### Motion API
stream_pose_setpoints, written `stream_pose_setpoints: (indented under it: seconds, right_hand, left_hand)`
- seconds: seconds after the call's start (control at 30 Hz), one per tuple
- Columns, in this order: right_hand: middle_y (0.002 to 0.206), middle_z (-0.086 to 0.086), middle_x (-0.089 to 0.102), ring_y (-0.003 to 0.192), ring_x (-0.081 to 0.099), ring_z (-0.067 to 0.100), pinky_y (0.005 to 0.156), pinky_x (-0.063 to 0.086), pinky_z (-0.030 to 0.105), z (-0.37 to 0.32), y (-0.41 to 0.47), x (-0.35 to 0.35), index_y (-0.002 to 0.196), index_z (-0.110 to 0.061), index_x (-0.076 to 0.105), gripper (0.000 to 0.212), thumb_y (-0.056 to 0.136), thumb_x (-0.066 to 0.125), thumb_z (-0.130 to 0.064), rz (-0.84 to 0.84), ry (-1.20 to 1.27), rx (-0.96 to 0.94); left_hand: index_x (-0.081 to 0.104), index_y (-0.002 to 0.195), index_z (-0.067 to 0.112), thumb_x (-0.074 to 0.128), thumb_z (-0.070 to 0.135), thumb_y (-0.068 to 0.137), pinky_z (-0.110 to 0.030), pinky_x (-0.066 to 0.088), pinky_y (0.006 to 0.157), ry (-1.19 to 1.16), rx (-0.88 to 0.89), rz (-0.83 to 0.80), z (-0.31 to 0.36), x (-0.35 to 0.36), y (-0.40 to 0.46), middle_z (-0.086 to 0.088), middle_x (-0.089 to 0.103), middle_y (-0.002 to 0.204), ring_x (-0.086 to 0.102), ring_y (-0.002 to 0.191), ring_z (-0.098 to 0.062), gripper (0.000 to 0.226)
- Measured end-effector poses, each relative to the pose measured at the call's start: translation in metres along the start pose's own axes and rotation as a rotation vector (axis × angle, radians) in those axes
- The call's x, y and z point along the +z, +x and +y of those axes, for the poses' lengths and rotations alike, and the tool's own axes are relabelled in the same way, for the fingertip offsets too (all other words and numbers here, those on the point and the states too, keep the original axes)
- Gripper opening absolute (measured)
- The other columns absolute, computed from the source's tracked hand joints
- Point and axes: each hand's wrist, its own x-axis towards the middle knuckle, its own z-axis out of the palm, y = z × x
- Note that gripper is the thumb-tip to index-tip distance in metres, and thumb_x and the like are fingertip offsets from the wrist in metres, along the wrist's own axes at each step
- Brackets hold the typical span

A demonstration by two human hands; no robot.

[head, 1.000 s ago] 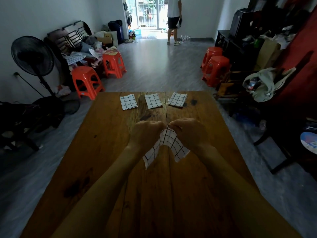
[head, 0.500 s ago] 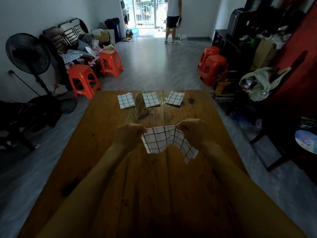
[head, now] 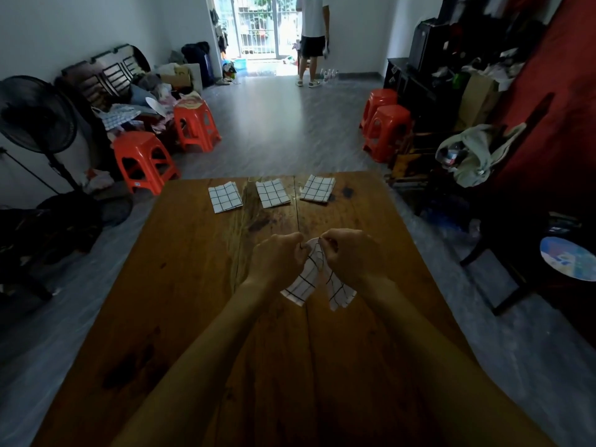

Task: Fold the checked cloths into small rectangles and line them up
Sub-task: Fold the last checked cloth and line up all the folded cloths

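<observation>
Wooden counter (head: 180,285) carries three folded cloths (head: 273,194) lined along its far edge; my left hand (head: 277,261) and right hand (head: 350,256) pinch the fourth cloth (head: 308,279)'s top corners together, fingers clamped, halves hanging for folding.

Checked cloth (head: 309,273): its top corners are hidden inside the left hand (head: 276,260) and right hand (head: 347,257).
Fingertips: curled under, out of sight.
Standing person (head: 312,33): head cut off by the top edge.
Fan (head: 35,115): cropped at left.
</observation>
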Motion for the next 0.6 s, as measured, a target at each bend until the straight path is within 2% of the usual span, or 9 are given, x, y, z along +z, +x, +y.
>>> stream_pose_setpoints:
  seconds: [0.13, 0.23, 0.37, 0.47, 0.53, 0.6]
  right_hand:
    - [0.084, -0.004, 0.070, 0.070, 0.062, 0.005, 0.063, 0.055, 0.027, 0.004, -0.002, 0.003, 0.097, -0.020, 0.070, 0.021, 0.094, 0.055, -0.035, -0.091, 0.116, 0.042]
    - [0.080, 0.000, 0.069, 0.067, 0.062, 0.010, 0.061, 0.056, 0.035, 0.006, -0.007, 0.007, 0.092, -0.016, 0.070, 0.034, 0.098, 0.046, -0.038, -0.181, 0.261, 0.062]
    - [0.098, 0.004, 0.068, 0.078, 0.059, 0.007, 0.067, 0.050, 0.020, 0.015, -0.007, 0.010, 0.108, -0.012, 0.066, 0.020, 0.097, 0.051, -0.020, -0.108, 0.330, 0.070]
    - [0.111, 0.004, 0.064, 0.094, 0.057, 0.010, 0.078, 0.049, 0.022, 0.018, -0.004, 0.009, 0.119, -0.013, 0.062, 0.026, 0.094, 0.057, -0.020, -0.048, 0.302, 0.030]
    - [0.111, 0.001, 0.063, 0.097, 0.057, 0.010, 0.079, 0.048, 0.022, 0.015, -0.002, 0.008, 0.116, -0.015, 0.064, 0.024, 0.094, 0.058, -0.023, -0.041, 0.313, 0.009]
    - [0.102, -0.002, 0.065, 0.090, 0.058, 0.008, 0.075, 0.047, 0.020, 0.014, 0.001, 0.008, 0.107, -0.016, 0.067, 0.019, 0.094, 0.058, -0.025, -0.034, 0.323, -0.009]
  left_hand:
    - [0.067, 0.099, 0.017, 0.048, 0.029, 0.098, -0.032, 0.053, 0.063, -0.048, -0.064, 0.058, 0.006, 0.005, 0.001, -0.001, 0.070, 0.085, 0.063, 0.071, -0.013, 0.023]
    - [0.068, 0.103, 0.016, 0.051, 0.026, 0.097, -0.022, 0.045, 0.059, -0.114, -0.078, 0.088, 0.008, 0.005, 0.003, 0.000, 0.070, 0.091, 0.063, 0.075, -0.011, 0.021]
    - [0.069, 0.102, 0.011, 0.054, 0.016, 0.095, -0.011, 0.037, 0.053, -0.211, -0.046, 0.100, 0.007, 0.006, 0.003, -0.005, 0.071, 0.092, 0.061, 0.072, -0.010, 0.017]
    - [0.070, 0.100, 0.009, 0.055, 0.011, 0.094, -0.007, 0.041, 0.053, -0.322, -0.034, 0.085, 0.008, 0.005, 0.004, -0.004, 0.069, 0.088, 0.056, 0.066, -0.001, 0.016]
    - [0.070, 0.099, 0.009, 0.055, 0.010, 0.093, -0.004, 0.041, 0.058, -0.424, -0.045, 0.084, 0.009, 0.003, 0.005, 0.002, 0.066, 0.083, 0.055, 0.065, 0.005, 0.016]
    - [0.070, 0.100, 0.011, 0.056, 0.015, 0.094, -0.006, 0.043, 0.059, -0.499, -0.051, 0.066, 0.009, 0.002, 0.005, 0.007, 0.064, 0.082, 0.057, 0.067, 0.006, 0.016]
